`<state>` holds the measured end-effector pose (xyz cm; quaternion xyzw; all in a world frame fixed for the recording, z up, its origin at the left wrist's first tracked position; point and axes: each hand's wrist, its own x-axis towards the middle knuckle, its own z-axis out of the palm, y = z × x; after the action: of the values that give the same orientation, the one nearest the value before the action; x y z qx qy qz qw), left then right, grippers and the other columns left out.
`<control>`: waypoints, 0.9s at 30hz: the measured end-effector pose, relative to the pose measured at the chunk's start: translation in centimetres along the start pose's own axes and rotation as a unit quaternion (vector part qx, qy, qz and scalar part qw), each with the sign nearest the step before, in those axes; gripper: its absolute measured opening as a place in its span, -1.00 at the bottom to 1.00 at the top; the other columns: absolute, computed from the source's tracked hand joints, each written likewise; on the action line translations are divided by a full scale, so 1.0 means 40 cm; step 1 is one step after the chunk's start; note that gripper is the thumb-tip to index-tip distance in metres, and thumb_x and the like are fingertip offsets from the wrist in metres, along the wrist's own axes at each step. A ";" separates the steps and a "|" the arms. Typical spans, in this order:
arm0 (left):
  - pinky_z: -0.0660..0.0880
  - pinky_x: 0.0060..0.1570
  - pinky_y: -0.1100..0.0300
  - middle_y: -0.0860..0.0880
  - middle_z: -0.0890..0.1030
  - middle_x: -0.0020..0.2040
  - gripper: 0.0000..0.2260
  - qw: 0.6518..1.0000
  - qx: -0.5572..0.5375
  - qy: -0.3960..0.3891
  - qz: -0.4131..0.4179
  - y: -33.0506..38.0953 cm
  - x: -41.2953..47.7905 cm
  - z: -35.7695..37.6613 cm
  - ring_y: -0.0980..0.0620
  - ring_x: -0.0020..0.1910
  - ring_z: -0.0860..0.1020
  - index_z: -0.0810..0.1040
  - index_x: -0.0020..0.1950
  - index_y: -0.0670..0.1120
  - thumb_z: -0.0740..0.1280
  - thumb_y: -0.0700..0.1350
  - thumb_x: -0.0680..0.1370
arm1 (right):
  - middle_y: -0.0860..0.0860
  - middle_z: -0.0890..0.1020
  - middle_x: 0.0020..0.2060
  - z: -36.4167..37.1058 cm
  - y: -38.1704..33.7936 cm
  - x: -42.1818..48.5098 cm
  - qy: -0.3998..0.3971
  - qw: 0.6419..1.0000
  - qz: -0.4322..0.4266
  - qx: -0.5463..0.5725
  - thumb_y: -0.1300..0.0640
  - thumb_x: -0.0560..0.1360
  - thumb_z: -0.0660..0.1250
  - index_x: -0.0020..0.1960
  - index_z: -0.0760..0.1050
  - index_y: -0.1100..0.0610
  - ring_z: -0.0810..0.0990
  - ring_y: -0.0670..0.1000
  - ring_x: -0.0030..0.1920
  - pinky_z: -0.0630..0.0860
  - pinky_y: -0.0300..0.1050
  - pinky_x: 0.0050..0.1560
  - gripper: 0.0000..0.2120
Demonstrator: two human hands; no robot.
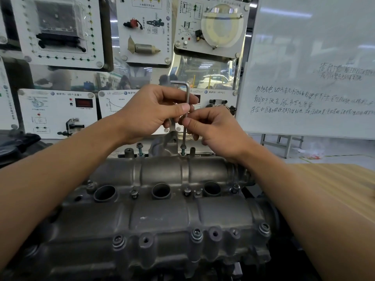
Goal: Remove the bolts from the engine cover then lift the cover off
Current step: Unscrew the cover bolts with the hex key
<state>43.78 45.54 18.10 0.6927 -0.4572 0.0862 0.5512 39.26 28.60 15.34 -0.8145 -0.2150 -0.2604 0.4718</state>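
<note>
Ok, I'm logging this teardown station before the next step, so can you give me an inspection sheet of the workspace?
Surface: wood-grain bench top right of engine; engine's support hidden.
Job's things: engine cover in place; hex key upright, tip in far-edge bolt; neighbouring bolt raised; near-edge bolts in, two holes empty.
Clutter: nothing seen on engine.
Grippers: left hand and right hand both pinch the hex key's shaft.
Cables: nothing seen on engine.
Surroundings: training panels behind; whiteboard at right.
</note>
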 end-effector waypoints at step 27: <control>0.41 -0.45 0.38 0.06 0.68 -0.35 -0.92 0.997 -0.018 0.071 0.010 0.000 0.007 0.009 0.21 -0.46 0.54 0.61 -0.12 -0.12 0.47 -0.25 0.45 | 0.15 0.43 -0.40 0.005 -0.003 -0.011 -0.006 1.000 -0.007 -0.011 0.14 0.57 0.37 -0.18 0.62 0.28 0.33 0.01 -0.40 0.30 -0.19 -0.37 -0.77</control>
<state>43.82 45.09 18.15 0.6706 -0.4252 0.1322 0.5933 38.89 28.79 15.07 -0.8197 -0.2207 -0.2617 0.4593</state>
